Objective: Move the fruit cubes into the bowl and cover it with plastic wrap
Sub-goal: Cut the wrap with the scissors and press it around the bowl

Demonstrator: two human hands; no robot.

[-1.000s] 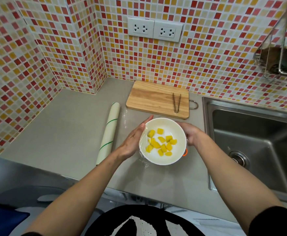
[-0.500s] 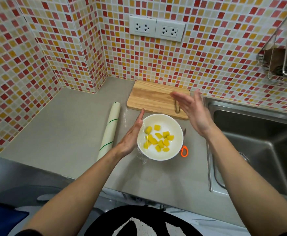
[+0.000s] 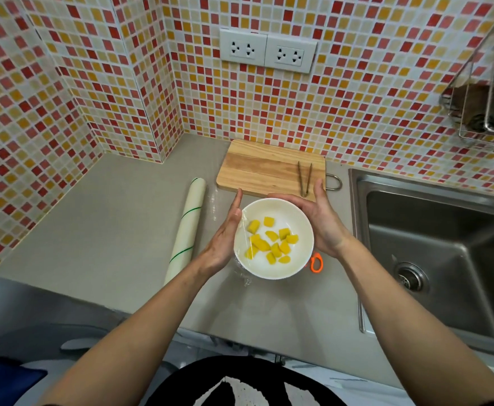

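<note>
Tongs [image 3: 304, 178] on cutting board [image 3: 264, 167]; sink [image 3: 433, 253]

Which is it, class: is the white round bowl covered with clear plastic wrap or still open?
Covered: the clear plastic wrap glints across the white round bowl above the yellow fruit cubes.

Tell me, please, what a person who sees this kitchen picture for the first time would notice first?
First, the white bowl of yellow fruit cubes at the centre of the grey counter, with clear wrap over it, and the left hand and right hand flat against its sides. Next, the red and yellow mosaic wall behind, and the steel sink on the right.
</note>
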